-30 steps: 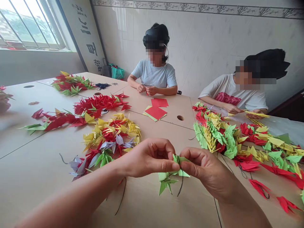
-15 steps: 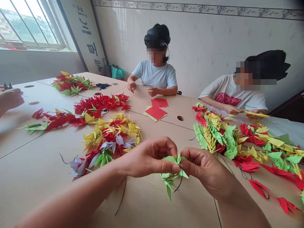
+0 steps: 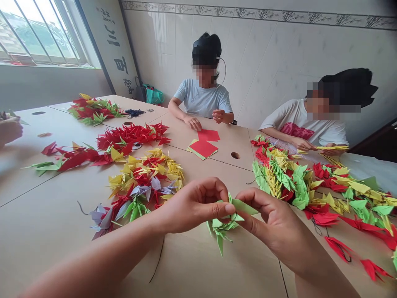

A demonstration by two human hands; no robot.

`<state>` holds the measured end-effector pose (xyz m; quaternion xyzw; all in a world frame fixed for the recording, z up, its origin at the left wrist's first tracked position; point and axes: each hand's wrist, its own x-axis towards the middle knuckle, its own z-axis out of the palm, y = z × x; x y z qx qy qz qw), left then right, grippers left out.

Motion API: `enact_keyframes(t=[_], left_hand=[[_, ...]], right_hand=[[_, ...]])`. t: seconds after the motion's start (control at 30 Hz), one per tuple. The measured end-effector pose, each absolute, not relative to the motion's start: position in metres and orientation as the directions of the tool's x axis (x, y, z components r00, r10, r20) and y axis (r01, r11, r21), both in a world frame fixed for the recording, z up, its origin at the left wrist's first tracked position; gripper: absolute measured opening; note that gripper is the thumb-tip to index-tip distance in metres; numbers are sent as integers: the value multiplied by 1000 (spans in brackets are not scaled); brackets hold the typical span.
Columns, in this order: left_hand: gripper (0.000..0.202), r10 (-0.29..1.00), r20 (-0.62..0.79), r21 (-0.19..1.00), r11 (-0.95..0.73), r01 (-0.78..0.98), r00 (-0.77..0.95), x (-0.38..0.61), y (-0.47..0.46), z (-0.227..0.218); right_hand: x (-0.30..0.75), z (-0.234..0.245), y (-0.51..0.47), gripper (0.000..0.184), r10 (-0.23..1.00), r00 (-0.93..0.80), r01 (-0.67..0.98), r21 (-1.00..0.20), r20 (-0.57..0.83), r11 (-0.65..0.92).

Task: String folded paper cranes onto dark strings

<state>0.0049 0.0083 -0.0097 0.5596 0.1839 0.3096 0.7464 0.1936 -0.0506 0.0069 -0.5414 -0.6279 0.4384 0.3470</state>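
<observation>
Both my hands meet over the near part of the table (image 3: pixel 198 269). My left hand (image 3: pixel 194 203) pinches a small bunch of light green paper cranes (image 3: pixel 223 227) between thumb and fingers. My right hand (image 3: pixel 273 225) grips the same bunch from the right, a green wing sticking out above its fingers. A dark thread (image 3: pixel 156 265) trails on the table below my left wrist.
A yellow, red and lilac crane string (image 3: pixel 145 178) lies to the left, a green, yellow and red one (image 3: pixel 297 182) to the right. Red paper sheets (image 3: pixel 203 145) lie mid-table. Two people sit across; another person's hand (image 3: pixel 9 130) shows at far left.
The green cranes have turned in my fingers and hang a little lower. The person opposite has shifted their hands: one now rests on the table, the other is raised.
</observation>
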Motion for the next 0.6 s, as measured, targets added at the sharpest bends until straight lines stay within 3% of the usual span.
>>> enact_keyframes(t=[0.13, 0.27, 0.43, 0.6], left_hand=[[25, 724, 77, 968, 109, -224, 685, 6, 6, -13], [26, 774, 93, 988, 8, -157, 627, 8, 2, -15], [30, 796, 109, 992, -48, -118, 595, 10, 0, -15], [28, 800, 120, 992, -74, -102, 588, 10, -1, -19]], right_hand=[[190, 3, -57, 14, 962, -34, 599, -764, 272, 238], [186, 4, -58, 6, 792, -189, 773, -410, 580, 485], [182, 4, -56, 14, 637, -313, 833, -119, 704, 540], [178, -2, -55, 16, 578, -334, 847, -33, 744, 531]])
